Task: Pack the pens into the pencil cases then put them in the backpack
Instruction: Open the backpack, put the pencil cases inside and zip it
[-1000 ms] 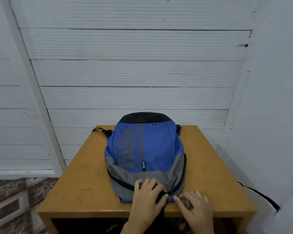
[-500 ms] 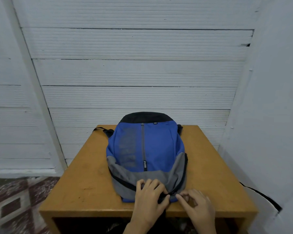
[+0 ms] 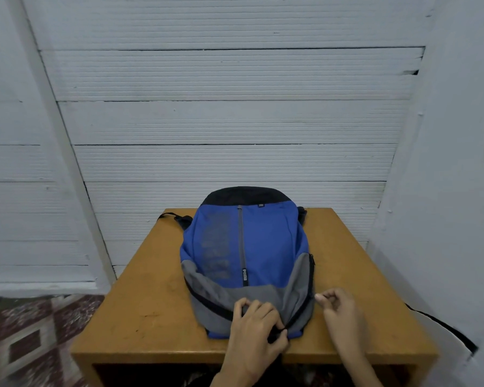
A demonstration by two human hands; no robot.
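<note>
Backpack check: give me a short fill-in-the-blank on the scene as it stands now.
1. The backpack lies flat on the ___.
2. The left hand grips the backpack's ___ end.
3. The right hand is by the backpack's ___ edge.
4. The backpack's main panel is ___.
Missing words: table; near; right; blue.
</note>
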